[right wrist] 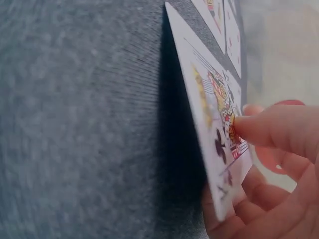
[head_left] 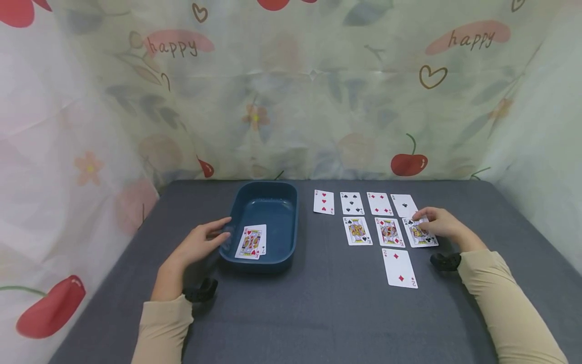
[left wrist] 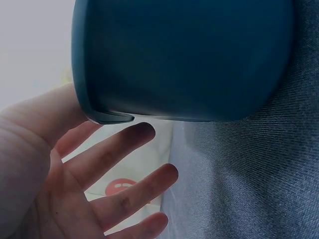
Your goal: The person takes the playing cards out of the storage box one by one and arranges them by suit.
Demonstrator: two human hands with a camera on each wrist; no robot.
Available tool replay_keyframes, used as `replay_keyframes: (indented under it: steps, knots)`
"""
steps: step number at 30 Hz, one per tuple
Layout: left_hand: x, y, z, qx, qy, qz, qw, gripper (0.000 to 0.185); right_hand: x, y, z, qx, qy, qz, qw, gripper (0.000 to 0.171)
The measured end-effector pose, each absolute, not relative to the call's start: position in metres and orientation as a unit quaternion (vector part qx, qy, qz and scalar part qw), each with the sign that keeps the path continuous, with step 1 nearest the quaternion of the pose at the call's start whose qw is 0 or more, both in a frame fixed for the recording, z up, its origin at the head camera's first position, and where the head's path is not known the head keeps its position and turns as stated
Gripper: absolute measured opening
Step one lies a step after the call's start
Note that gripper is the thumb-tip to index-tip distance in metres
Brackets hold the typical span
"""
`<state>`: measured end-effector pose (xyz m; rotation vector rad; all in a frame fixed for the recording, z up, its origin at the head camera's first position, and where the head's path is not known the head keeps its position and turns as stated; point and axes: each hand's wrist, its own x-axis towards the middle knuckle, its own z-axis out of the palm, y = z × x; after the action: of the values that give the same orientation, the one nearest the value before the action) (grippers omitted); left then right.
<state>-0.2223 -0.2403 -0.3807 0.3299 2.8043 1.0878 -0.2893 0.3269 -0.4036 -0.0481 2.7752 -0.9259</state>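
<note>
Nearest the person, a white two-of-diamonds playing card [head_left: 400, 268] lies flat on the grey cloth-covered bench [head_left: 318, 303], its long axis running away from the body. Just beyond it to the right, the right hand [head_left: 443, 226] pinches the black-suited face card [head_left: 420, 233] at the right end of the middle row. The right wrist view shows a fingertip pressed on the card's face, other fingers [right wrist: 259, 199] curled beneath its edge, and that edge raised off the cloth. This card sits directly under those fingers, long axis also pointing away; the left hand is well apart from it. On the other side, the left hand [head_left: 200, 245] rests with straight, relaxed fingers [left wrist: 114, 154] against the near left wall of the dark blue oblong plastic tub [head_left: 286, 253], gripping nothing. Inside the tub lies a red face card [head_left: 250, 241] atop another card. Farther back lies a row of four number cards [head_left: 365, 203].
</note>
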Motion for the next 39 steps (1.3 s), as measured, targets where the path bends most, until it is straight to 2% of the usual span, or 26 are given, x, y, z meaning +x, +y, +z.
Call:
replay_keyframes:
  steps: [6, 24, 39]
  knots:
    - [-0.223, -0.24, -0.38, 0.109, 0.926, 0.357, 0.059, 0.052, -0.287, 0.325, -0.404, 0.002, 0.947, -0.305, 0.105, 0.034]
    - [-0.221, -0.24, -0.38, 0.109, 0.925, 0.358, 0.059, 0.051, -0.282, 0.307, -0.395, -0.017, 0.968, -0.245, 0.043, 0.034]
    - [-0.223, -0.239, -0.381, 0.104, 0.928, 0.354, 0.061, 0.051, -0.291, 0.212, -0.364, -0.153, 0.941, -0.303, -0.01, 0.023]
